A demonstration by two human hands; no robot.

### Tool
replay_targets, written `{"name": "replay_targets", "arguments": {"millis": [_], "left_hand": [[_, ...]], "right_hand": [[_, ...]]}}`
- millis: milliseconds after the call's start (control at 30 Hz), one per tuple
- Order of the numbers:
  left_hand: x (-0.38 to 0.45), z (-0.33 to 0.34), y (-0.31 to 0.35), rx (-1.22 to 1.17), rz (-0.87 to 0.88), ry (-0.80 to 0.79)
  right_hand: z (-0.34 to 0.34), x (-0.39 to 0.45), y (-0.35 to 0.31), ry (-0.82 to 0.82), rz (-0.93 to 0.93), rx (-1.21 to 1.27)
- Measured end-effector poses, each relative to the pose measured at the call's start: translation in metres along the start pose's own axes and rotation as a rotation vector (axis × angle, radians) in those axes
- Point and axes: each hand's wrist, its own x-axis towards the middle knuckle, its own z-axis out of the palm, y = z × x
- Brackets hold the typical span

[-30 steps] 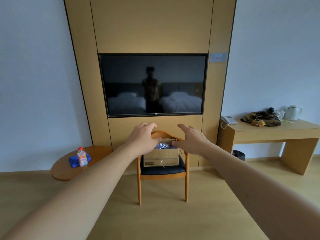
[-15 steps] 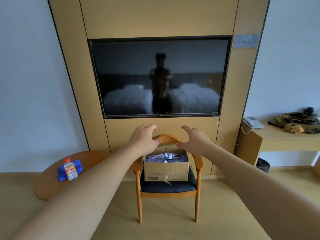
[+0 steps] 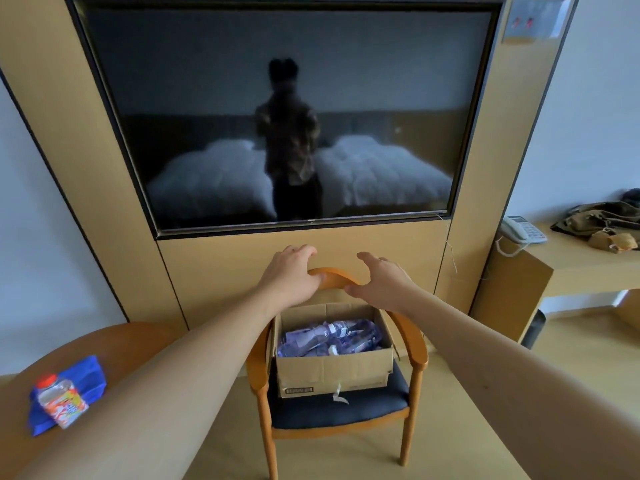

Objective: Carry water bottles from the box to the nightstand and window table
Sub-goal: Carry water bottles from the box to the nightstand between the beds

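Note:
An open cardboard box [image 3: 332, 372] sits on the dark seat of a wooden armchair [image 3: 414, 344] straight ahead. Inside it lie several clear water bottles with purple labels [image 3: 329, 337]. Both my arms are stretched out over the chair. My left hand [image 3: 291, 271] and my right hand [image 3: 381, 280] hover above the box, in front of the chair's curved backrest, fingers spread and holding nothing.
A wall-mounted TV [image 3: 287, 112] hangs behind the chair. At the left, a round wooden table [image 3: 114, 341] carries a blue cloth [image 3: 86, 372] and an orange-capped bottle [image 3: 60, 401]. On the right stands a desk [image 3: 571, 268] with a telephone [image 3: 523, 230] and clothing.
I have walked closer to the chair, so the box looks bigger and its bottles show clearly. Both hands stay outstretched and empty.

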Motion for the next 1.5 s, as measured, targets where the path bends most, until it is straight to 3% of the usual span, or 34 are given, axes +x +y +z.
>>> {"name": "replay_targets", "arguments": {"millis": [233,567,733,967,1267,1500], "left_hand": [[0.095,0.055,-0.054,-0.034,-0.028,-0.114],[0.198,0.176,-0.123,-0.079,-0.228,-0.270],[0.221,0.228,-0.141,-0.074,-0.388,-0.381],[0.237,0.286,-0.162,-0.012,-0.532,-0.533],[0.245,0.348,-0.203,-0.061,-0.607,-0.631],[0.237,0.384,-0.227,-0.044,-0.518,-0.733]], "right_hand": [[0.040,0.093,0.027,-0.089,0.088,0.017],[0.118,0.224,0.126,-0.279,0.192,0.013],[0.161,0.276,0.181,-0.447,0.200,-0.071],[0.219,0.309,0.228,-0.654,0.309,0.001],[0.285,0.313,0.247,-0.648,0.448,0.090],[0.327,0.327,0.246,-0.501,0.918,0.333]]}}
